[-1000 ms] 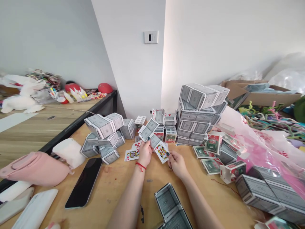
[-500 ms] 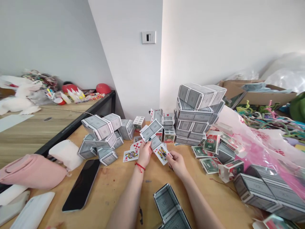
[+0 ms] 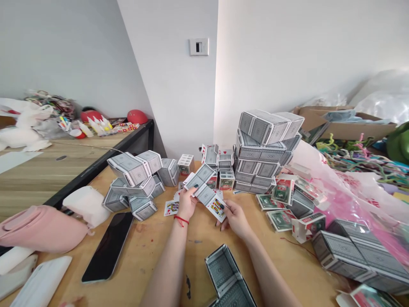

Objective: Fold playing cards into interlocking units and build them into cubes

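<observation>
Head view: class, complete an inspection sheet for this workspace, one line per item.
Surface: wooden table, crowded.
Job's things: folded cards, face card, stacked card blocks.
Clutter: phone, pink pouch, card boxes.
Hands: left hand grips the folded cards; right hand pinches the face card.
Cables: thin cord on the side desk.
Surroundings: white walls, wall switch, cardboard box.
</observation>
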Demonstrator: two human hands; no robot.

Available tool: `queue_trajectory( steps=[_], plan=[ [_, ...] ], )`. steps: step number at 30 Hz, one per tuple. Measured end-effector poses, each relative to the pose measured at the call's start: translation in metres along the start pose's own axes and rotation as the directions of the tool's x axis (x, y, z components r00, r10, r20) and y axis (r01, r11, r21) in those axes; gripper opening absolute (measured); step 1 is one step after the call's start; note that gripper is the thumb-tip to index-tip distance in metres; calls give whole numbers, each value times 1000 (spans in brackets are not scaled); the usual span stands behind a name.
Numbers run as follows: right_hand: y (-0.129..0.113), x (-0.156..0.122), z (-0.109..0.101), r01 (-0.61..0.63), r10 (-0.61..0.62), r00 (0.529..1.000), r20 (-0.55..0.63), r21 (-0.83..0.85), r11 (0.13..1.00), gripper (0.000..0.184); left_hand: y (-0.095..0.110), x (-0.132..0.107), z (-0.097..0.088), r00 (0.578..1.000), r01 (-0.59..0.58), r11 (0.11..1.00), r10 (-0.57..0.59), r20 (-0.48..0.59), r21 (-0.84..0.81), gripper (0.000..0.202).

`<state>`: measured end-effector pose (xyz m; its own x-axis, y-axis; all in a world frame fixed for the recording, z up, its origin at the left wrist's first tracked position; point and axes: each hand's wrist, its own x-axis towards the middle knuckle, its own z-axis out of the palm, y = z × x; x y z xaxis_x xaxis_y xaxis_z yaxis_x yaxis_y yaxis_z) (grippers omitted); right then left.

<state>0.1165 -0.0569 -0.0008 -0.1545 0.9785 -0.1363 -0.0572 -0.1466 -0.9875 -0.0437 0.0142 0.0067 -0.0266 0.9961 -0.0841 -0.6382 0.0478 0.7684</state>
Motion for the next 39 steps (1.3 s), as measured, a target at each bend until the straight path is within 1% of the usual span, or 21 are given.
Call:
queue_trajectory(
  steps=[5,9,14,18,21,24,27,30,33,35,39],
  plan=[
    [10,7,-4,28,-28,999,-26,-6,1000,37,2,2,-6,999,-7,996,3,50,92,40],
    [14,10,-6,37,-39,998,-51,-30,999,30,0,2,-3,998,5,990,-14,56,144,42],
    [13,10,-6,50,-52,996,-66,-30,998,27,-2,-2,3,994,22,976,-44,96,214,46],
    [16,11,-5,32,-34,995,-93,-16,999,26,-5,-8,9,989,57,975,-85,123,214,51],
    [16,12,-4,9,-8,995,-98,8,1000,27,-7,-10,11,989,86,979,-107,103,185,52],
    [11,10,-4,2,0,999,-53,50,999,29,-7,-9,10,992,87,988,-98,79,126,47],
    [5,5,-3,-26,23,999,30,117,993,33,-3,-8,8,997,50,998,-53,54,43,46],
    [-1,0,-2,-109,77,986,147,227,968,36,3,-7,7,999,-3,1000,3,41,8,50],
    [-3,-2,-1,-190,116,962,248,300,935,37,4,-6,6,999,-24,999,23,23,46,46],
    [-3,-1,0,-207,130,959,251,313,927,35,2,-6,6,1000,-11,998,10,19,69,41],
    [0,1,1,-177,128,975,182,283,943,30,-4,-6,6,1000,1,998,-2,17,69,38]
  ],
)
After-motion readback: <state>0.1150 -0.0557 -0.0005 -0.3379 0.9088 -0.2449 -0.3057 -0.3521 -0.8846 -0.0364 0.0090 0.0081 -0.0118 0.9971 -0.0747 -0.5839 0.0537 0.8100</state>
